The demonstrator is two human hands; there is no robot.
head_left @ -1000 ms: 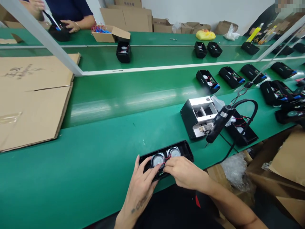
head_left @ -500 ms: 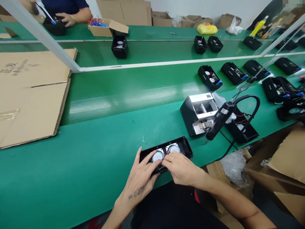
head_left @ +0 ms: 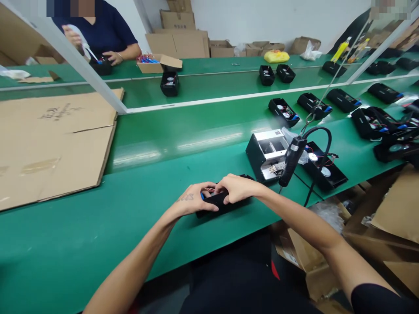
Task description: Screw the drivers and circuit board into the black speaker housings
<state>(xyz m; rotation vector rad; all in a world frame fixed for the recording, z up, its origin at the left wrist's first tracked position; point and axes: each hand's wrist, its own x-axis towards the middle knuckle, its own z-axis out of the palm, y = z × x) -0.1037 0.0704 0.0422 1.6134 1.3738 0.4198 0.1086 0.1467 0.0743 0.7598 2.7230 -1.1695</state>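
Head view: left hand point(head_left: 191, 199) and right hand point(head_left: 236, 188) curl over a black plastic housing point(head_left: 225, 203), fingers closed on it from both sides, fingertips almost meeting. It lies on the green bench belt point(head_left: 81, 226) under the palms. A blue part point(head_left: 202, 196) pokes out beside the left fingers; a red wire point(head_left: 211, 190) shows between both hands. Right of the right fingers: a white-and-black metal jig point(head_left: 266, 156), then a black corded hand tool point(head_left: 292, 160), both apart from the hands.
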